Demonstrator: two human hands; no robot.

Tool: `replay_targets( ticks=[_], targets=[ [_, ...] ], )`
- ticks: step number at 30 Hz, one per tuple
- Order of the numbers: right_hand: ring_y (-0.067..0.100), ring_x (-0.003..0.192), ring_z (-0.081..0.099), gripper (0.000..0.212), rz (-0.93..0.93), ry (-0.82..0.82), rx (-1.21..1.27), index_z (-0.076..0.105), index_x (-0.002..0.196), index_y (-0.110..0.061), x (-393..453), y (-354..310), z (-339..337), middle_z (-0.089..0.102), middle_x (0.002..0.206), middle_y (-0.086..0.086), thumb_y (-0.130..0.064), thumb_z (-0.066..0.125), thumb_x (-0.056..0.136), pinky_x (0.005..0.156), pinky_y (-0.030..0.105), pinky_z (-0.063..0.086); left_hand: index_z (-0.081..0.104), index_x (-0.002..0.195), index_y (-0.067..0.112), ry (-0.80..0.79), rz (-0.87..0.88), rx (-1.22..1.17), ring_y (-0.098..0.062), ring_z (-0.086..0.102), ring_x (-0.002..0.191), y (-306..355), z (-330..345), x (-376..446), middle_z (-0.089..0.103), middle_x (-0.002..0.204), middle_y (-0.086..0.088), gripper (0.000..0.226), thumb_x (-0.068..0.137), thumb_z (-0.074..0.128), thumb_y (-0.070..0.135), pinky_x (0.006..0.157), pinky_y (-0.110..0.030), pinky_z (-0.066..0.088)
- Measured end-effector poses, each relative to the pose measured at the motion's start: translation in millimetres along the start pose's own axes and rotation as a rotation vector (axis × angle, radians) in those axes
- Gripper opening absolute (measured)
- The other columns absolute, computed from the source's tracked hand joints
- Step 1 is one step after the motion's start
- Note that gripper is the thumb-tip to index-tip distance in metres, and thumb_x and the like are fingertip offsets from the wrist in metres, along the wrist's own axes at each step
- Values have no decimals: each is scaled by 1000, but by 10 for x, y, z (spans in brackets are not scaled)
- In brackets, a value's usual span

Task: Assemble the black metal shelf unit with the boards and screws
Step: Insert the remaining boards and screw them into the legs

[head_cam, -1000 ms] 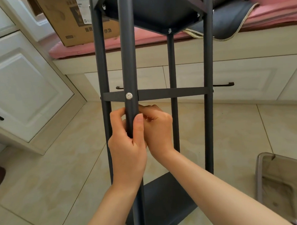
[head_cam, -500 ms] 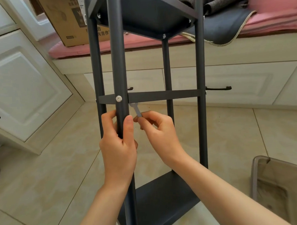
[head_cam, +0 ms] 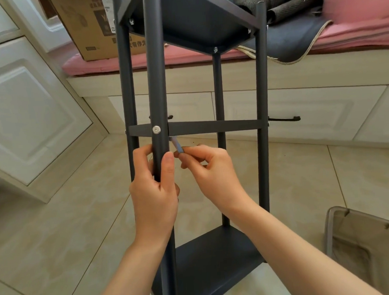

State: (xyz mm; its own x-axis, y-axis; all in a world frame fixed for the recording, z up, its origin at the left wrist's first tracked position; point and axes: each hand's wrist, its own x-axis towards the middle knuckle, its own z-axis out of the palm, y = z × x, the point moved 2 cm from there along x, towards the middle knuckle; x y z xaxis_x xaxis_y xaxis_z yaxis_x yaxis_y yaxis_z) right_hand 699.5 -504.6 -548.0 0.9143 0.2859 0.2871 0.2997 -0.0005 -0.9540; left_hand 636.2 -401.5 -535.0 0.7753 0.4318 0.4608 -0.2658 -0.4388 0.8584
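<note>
Straight ahead in the head view, the black metal shelf unit (head_cam: 261, 144) stands upright on the tiled floor (head_cam: 59, 231), four posts joined by a thin middle board (head_cam: 212, 127) seen edge-on, a top board (head_cam: 194, 20) overhead and a bottom board (head_cam: 216, 258) near the floor. A silver screw (head_cam: 156, 129) sits in the near post (head_cam: 156, 82) at the level of the middle board.

Just below that screw, the left hand (head_cam: 154, 193) wraps the near post, fingers curled round the back and thumb laid up the front, a closed grip on the post. The right hand (head_cam: 212, 171) is just beside it, to the right of the post; its thumb and forefinger pinch a small flat wrench (head_cam: 177, 146), a narrow grip, with the tool's tip angled up toward the underside of the middle board behind the post.

Behind the unit runs a cream bench with drawers (head_cam: 299, 111), topped by a pink cushion (head_cam: 351, 29), a cardboard box (head_cam: 94, 29) and a dark mat (head_cam: 284, 40). A grey bin (head_cam: 331, 230) stands at lower right.
</note>
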Motion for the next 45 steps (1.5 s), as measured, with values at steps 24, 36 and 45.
replay_targets(
  ticks=[24,36,45],
  targets=[
    [15,76,67,9,-190,198,23,77,86,-10,114,142,300,73,78,-1,-10,69,88,70,41,58,50,116,23,-29,47,47,-10,53,48,56,81,-44,55,63,14,36,93,48,50,48,-18,41],
    [13,90,67,17,-48,149,52,75,105,-9,71,196,194,74,94,0,-13,62,96,82,35,57,51,111,34,-6,69,99,-20,52,48,45,4,-48,53,65,6,29,90,55,53,44,-29,46],
    [6,83,62,19,19,81,60,76,107,-10,-78,73,-5,71,91,-2,-12,60,96,72,12,48,50,104,46,11,69,109,-20,50,45,13,-81,-35,56,70,-1,16,91,58,49,38,-29,45]
  ],
)
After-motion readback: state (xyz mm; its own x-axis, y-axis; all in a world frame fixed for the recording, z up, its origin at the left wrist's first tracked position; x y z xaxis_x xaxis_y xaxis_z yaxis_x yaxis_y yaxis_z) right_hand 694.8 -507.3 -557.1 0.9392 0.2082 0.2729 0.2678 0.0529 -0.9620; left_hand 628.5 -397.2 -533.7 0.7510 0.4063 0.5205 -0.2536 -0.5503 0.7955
